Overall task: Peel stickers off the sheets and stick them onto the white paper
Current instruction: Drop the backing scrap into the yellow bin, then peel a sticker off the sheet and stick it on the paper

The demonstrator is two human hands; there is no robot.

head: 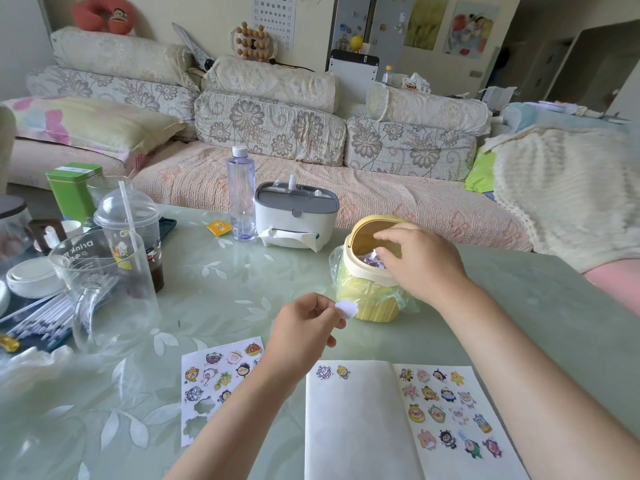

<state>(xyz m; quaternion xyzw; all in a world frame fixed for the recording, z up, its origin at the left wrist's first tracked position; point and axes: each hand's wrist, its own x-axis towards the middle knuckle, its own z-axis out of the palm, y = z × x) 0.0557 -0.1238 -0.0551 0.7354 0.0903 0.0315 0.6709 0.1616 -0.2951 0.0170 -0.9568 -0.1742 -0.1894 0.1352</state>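
Note:
A sticker sheet [214, 382] with cartoon stickers and two empty cut-outs lies at the front left of the table. The white paper [353, 427] lies at the front centre and carries two stickers [334, 372] at its top left corner. A second sticker sheet [453, 410] lies against its right side. My left hand [304, 334] hovers above the table and pinches a small white cloud-shaped sticker [346, 309] between thumb and finger. My right hand [419, 265] reaches over the open mouth of a small yellow bin [370, 299], fingers bent, pressing its swing lid back.
A clear jug [104, 289], a domed drink cup with straw [135, 237], a water bottle [241, 195] and a white tissue box [294, 216] stand on the green glass table [221, 296]. Pens and dishes crowd the left edge. A sofa runs behind.

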